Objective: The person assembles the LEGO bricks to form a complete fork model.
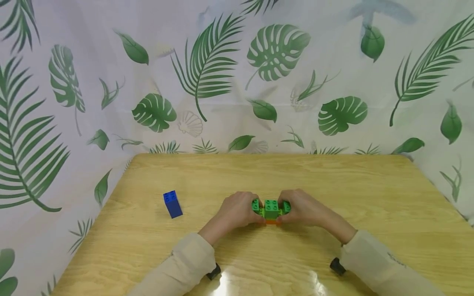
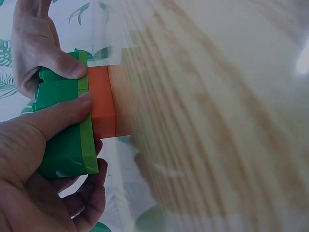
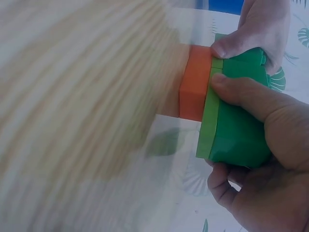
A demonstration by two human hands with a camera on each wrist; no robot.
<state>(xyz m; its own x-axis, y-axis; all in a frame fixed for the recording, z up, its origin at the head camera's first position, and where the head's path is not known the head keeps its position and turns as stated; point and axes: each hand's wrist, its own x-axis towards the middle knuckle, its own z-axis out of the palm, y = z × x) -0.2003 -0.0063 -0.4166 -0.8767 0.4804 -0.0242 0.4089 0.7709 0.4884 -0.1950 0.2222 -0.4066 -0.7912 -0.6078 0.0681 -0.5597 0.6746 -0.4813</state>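
Observation:
A small toy-brick build stands in the middle of the wooden table. Its base is an orange brick, topped by thin lime-green pieces and a row of studded green bricks. My left hand grips the build's left end, thumb pressed on the near side at the lime layer and fingers curled behind. The right end is held the same way by my right hand. Both thumb tips lie close together just above the orange brick. The fingers cover much of the outer green bricks in the head view.
A tall blue brick stands alone to the left on the wooden table. Behind the table's far edge hangs a white cloth printed with green leaves. Dark wrist devices sit beneath the sleeves.

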